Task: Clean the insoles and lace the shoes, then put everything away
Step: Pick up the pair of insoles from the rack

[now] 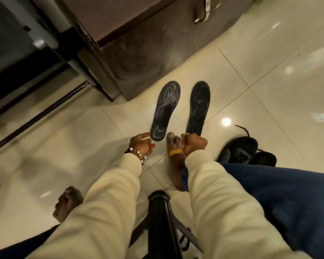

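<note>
Hands: left hand loosely spread beside scribbled insole, right hand curled, grip unclear.

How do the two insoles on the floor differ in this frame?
The left insole carries bright white scribbled lines; the right insole shows only faint marks. The left insole lies free, near the left hand; the right insole's heel end is at the right hand, though a grip is unclear. Both are dark, flat and point toward the cabinet.
</note>
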`<act>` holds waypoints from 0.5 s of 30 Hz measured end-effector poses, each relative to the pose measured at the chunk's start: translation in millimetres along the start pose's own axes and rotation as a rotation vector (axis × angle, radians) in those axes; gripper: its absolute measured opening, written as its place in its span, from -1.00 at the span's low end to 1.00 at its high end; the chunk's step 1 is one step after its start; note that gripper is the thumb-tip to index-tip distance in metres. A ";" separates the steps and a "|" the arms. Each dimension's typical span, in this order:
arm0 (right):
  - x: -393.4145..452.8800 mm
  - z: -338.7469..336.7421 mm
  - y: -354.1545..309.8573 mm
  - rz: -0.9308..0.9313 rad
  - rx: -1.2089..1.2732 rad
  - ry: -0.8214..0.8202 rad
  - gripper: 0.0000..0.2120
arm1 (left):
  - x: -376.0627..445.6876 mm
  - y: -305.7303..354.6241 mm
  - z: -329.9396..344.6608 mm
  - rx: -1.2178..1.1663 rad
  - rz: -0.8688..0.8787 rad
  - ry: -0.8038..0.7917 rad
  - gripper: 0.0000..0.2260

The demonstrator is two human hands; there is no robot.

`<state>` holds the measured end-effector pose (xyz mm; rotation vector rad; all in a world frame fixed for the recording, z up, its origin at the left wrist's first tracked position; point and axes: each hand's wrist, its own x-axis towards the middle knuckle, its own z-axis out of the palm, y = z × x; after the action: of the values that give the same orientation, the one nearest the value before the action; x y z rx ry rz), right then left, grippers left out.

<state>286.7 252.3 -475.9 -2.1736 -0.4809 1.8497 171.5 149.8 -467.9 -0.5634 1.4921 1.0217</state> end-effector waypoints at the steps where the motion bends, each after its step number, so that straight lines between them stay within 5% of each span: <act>1: -13.0 0.9 -2.2 -0.023 -0.005 -0.035 -0.63 | -14.3 -0.5 -1.9 0.057 0.044 -0.014 -0.65; 6: -87.0 3.4 -5.9 -0.032 0.083 -0.071 -0.82 | -95.7 7.5 -20.5 0.067 0.106 0.018 -0.84; 15: -239.4 24.9 17.6 -0.191 -0.081 -0.385 -0.84 | -233.8 9.3 -98.7 -0.069 0.406 0.161 -0.82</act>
<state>229.9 139.3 -270.4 -1.7410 -0.8207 2.1726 158.0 23.9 -247.7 -0.4050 1.7628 1.3703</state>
